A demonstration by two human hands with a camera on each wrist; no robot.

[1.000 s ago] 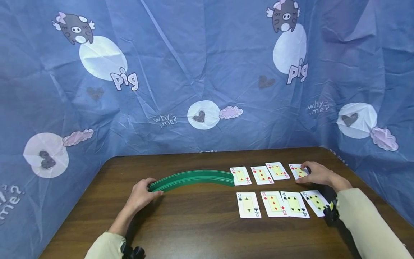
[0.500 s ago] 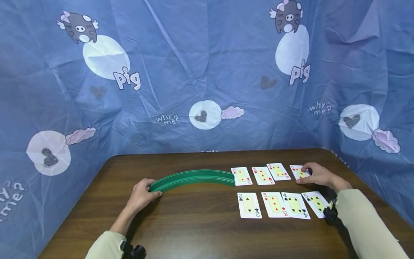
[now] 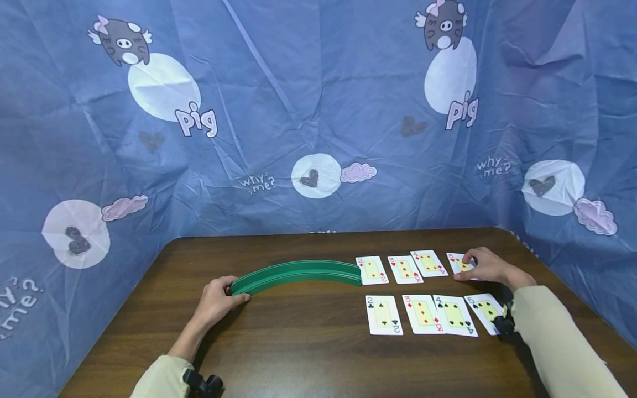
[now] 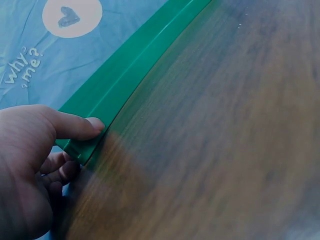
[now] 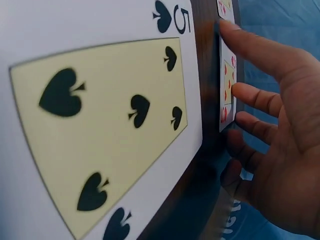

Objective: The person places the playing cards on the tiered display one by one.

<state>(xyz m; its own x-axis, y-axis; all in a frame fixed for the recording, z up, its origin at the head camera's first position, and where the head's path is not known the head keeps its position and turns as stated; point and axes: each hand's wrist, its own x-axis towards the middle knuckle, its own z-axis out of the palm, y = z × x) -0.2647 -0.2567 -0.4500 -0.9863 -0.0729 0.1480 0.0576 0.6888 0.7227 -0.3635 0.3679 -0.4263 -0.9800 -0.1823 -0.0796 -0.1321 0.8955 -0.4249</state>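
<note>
My left hand (image 3: 217,301) grips the left end of a long curved green playing card holder (image 3: 298,272), thumb (image 4: 87,128) on its near side and fingers behind. The holder's right end meets the two of diamonds (image 3: 373,271). At the right, my right hand (image 3: 490,267) rests its fingertips on a red five card (image 5: 229,82) lying flat; its suit is hard to make out. That thumb (image 5: 245,40) lies at the card's near edge, while the other fingers are loosely bent. The five of spades (image 5: 100,115) fills much of the right wrist view.
Face-up cards lie in two rows on the brown wooden table (image 3: 298,348). The back row includes a red three (image 3: 405,270) and a red four (image 3: 429,263). In front are the two of clubs (image 3: 384,315), three of diamonds (image 3: 423,314) and an overlapping black four (image 3: 455,315).
The head view has shifted slightly. My right hand and sleeve have edged a little to the left over the red five. The left hand and the green holder stay in place.
</note>
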